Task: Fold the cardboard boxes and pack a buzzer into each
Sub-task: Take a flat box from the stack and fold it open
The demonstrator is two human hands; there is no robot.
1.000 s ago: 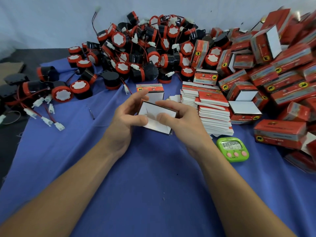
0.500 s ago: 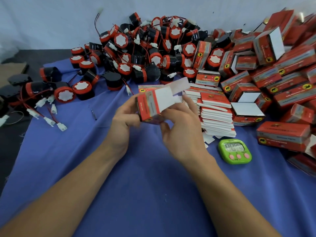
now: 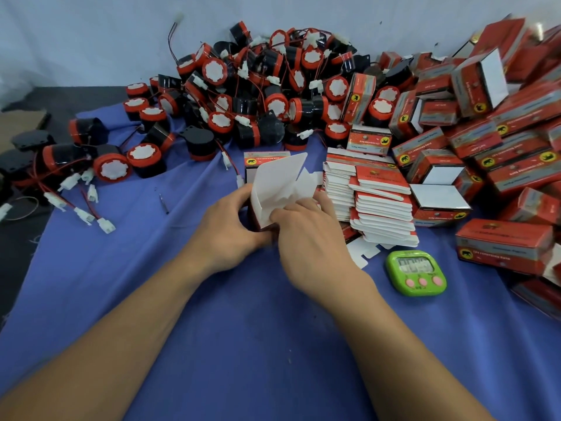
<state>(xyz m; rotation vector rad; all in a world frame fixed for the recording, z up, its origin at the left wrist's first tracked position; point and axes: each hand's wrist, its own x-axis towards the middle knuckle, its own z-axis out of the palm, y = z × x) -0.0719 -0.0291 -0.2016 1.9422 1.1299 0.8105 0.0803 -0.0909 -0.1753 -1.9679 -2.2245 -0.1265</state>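
Carton point(image 3: 277, 185), flaps up, white inside showing, just left of flat-box stack point(image 3: 381, 208). Left hand point(image 3: 226, 227) grips its red side; right hand point(image 3: 309, 238) pinches an inner flap.

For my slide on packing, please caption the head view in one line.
The left hand and right hand hold a half-folded cardboard box over a blue cloth, buzzers piled behind.

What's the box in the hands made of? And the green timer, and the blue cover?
Box: thin cardboard, plain white inside, red print outside; its flaps fold along sharp creases.
Timer: probably hard plastic, with a smooth green shell and pink buttons.
Cover: looks like cloth, matte blue, wrinkled, loose threads at the edge.
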